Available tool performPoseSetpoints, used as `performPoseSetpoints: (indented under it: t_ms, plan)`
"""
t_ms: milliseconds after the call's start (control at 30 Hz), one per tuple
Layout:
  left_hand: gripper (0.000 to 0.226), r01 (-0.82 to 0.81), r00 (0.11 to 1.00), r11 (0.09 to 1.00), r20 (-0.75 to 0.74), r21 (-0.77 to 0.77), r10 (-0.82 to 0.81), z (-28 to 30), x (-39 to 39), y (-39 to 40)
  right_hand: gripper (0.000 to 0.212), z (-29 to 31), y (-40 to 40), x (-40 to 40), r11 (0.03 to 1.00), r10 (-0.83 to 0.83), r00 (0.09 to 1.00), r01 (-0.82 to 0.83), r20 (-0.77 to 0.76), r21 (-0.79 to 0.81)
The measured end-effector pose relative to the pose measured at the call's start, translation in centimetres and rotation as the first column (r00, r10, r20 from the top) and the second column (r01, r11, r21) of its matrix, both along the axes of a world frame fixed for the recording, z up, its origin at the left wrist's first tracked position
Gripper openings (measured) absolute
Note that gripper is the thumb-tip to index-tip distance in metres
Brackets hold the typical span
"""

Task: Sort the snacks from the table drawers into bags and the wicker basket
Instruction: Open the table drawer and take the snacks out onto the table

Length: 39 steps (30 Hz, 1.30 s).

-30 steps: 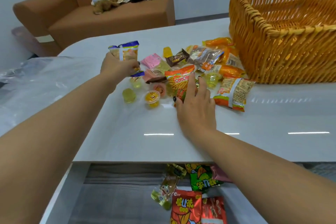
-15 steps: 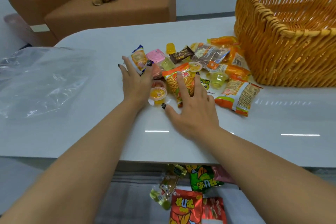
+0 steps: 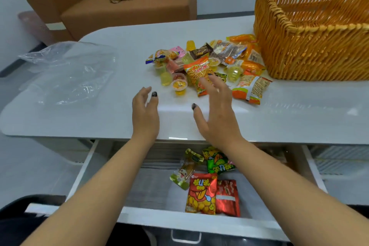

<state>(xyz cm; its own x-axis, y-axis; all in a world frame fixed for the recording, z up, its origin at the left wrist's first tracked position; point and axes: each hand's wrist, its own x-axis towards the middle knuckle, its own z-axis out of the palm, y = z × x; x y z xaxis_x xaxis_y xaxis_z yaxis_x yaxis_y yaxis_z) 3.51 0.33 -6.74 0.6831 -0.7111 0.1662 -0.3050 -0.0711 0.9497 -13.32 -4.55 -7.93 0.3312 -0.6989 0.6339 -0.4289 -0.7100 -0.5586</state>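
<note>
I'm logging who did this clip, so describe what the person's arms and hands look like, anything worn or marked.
Both forearms are bare: no sleeves, watch, bracelet or gloves show. The left hand and right hand wear no rings that can be seen. The nails carry dark, near-black polish, clearest on the two thumbs. Dark clothing shows at the bottom left edge of the view.

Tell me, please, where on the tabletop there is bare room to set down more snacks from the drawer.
Bare tabletop lies between the clear plastic bag and the snack pile, also along the near edge right of the right hand, below the wicker basket. It is crowded from the pile up to the basket wall.
</note>
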Motion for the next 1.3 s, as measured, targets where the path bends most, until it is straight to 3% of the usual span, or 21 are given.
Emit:
performPoseSetpoints:
  t_ms: [67,133,233,300,367,433,500,600,700,833,1033,1133,1300]
  plan:
    - [0.025,0.018,0.995,0.999,0.094,-0.051,-0.013,-0.6,-1.4,3.4,0.049,-1.5,3.5,-2.5,0.997,0.048,0.995,-0.052,0.085,0.051]
    - [0.019,0.116,0.956,0.987,0.281,-0.114,-0.08,-1.8,-2.7,7.0,0.043,-2.9,6.3,-4.8,0.994,0.102,0.994,-0.102,0.023,-0.028]
    - [0.018,0.292,0.861,0.955,0.449,-0.053,-0.238,-4.1,-3.9,10.1,0.023,-4.2,7.6,-5.8,0.984,0.157,0.987,-0.159,-0.039,-0.076]
    - [0.017,0.336,0.839,0.942,0.456,-0.004,-0.297,-4.7,-4.5,10.6,0.014,-4.7,8.7,-5.6,0.962,0.27,0.943,-0.271,-0.196,0.025]
    - [0.019,0.38,0.826,0.919,0.41,0.101,-0.387,-5.3,-5.0,11.0,0.017,-6.0,9.9,-5.3,0.933,0.358,0.812,-0.285,-0.461,0.222]
    - [0.032,0.419,0.819,0.865,0.295,0.275,-0.491,-6.2,-5.0,11.6,0.026,-7.0,10.5,-5.4,0.885,0.423,0.652,-0.149,-0.629,0.442]
    - [0.039,0.424,0.828,0.796,0.172,0.431,-0.534,-7.0,-4.7,11.8,0.042,-7.3,10.2,-5.5,0.837,0.459,0.554,-0.01,-0.694,0.547]
    - [0.035,0.37,0.861,0.744,0.096,0.557,-0.5,-8.1,-4.1,10.9,0.059,-8.0,9.6,-5.6,0.786,0.445,0.593,0.099,-0.67,0.61]
    - [0.047,0.364,0.865,0.673,0.033,0.644,-0.5,-9.2,-3.9,9.6,0.062,-8.8,9.2,-5.5,0.72,0.417,0.65,0.19,-0.635,0.667]
    - [0.059,0.37,0.862,0.595,-0.024,0.713,-0.506,-10.1,-4.2,8.3,0.02,-8.1,9.0,-6.1,0.696,0.41,0.704,0.169,-0.579,0.698]
    - [0.02,0.371,0.766,0.426,-0.012,0.825,-0.643,-10.8,-4.9,8.7,0.02,-1.0,7.7,-11.8,0.824,0.414,0.598,0.075,-0.687,0.562]
    - [0.018,0.408,0.766,0.449,-0.031,0.795,-0.642,-10.9,-5.2,8.8,0.018,1.6,6.5,-15.0,0.843,0.393,0.58,0.081,-0.713,0.532]
    - [0.022,0.49,0.854,0.654,-0.168,0.577,-0.492,-8.3,-6.3,8.8,0.015,3.8,5.2,-15.4,0.79,0.384,0.746,0.04,-0.544,0.612]
